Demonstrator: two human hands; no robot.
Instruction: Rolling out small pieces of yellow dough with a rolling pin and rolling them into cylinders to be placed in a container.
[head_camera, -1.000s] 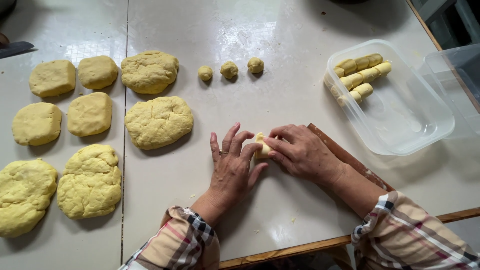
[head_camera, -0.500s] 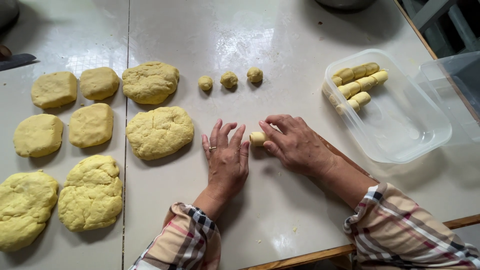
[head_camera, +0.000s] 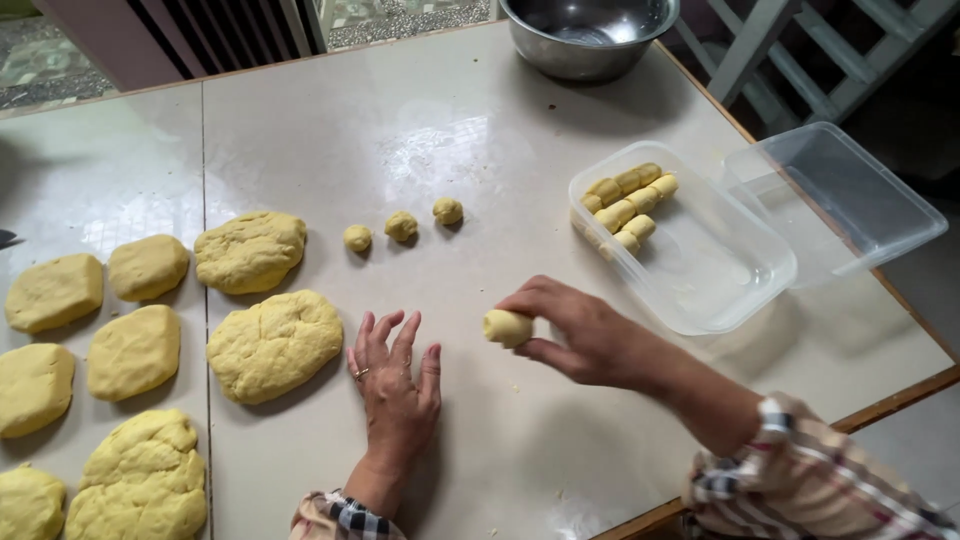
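A pale, glossy desk (head_camera: 480, 130) fills the view, with a steel bowl (head_camera: 588, 35) at its far edge and a slatted wooden frame beyond the right corner. The right hand (head_camera: 585, 335) is lifted just above the desk, its fingers (head_camera: 530, 297) and thumb pinched around a short yellow dough roll (head_camera: 507, 327). The left hand (head_camera: 395, 385) lies flat on the desk near it, palm down, fingers spread wide and holding nothing, a ring on one finger. Just left of that hand sits a big dough lump (head_camera: 275, 343), with more flattened lumps beyond it to the left edge. Three small dough balls (head_camera: 401, 226) sit in a row farther up. To the right, a clear tub (head_camera: 690, 260) holds finished rolls (head_camera: 625, 203) in its far corner; its lid (head_camera: 845, 195) lies beside it.
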